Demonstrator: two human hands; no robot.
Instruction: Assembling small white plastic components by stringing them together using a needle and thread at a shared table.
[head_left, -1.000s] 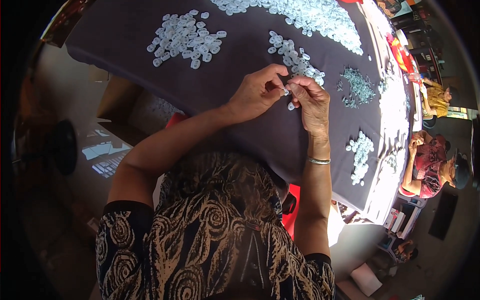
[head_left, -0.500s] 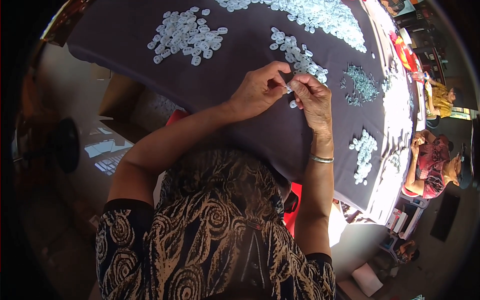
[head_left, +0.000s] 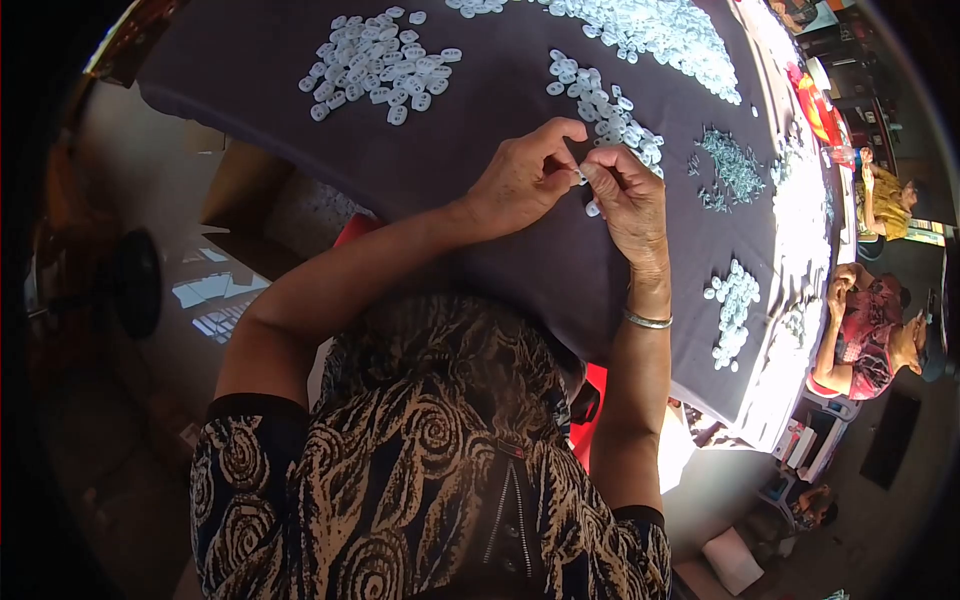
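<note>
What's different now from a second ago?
The view slid slightly, so the left white pile sits a bit higher and farther right in the picture. The lower white piece is more hidden by the right hand. I can't see anything newly grabbed or let go. The left hand and right hand still meet at the small white piece.

The view has drifted slightly: the bench [head_left: 520, 270] now sits a little further right and higher in it, so the large white heap [head_left: 665, 40] toward the bench's far side is cut off slightly more. The right hand [head_left: 632, 200] has closed in over the loose white piece [head_left: 592, 209] on the side toward the bench's near edge; more of that piece is now hidden by the fingers. Less of the small white piece [head_left: 582, 177] pinched between this and the left hand [head_left: 520, 180] shows than a second ago.
</note>
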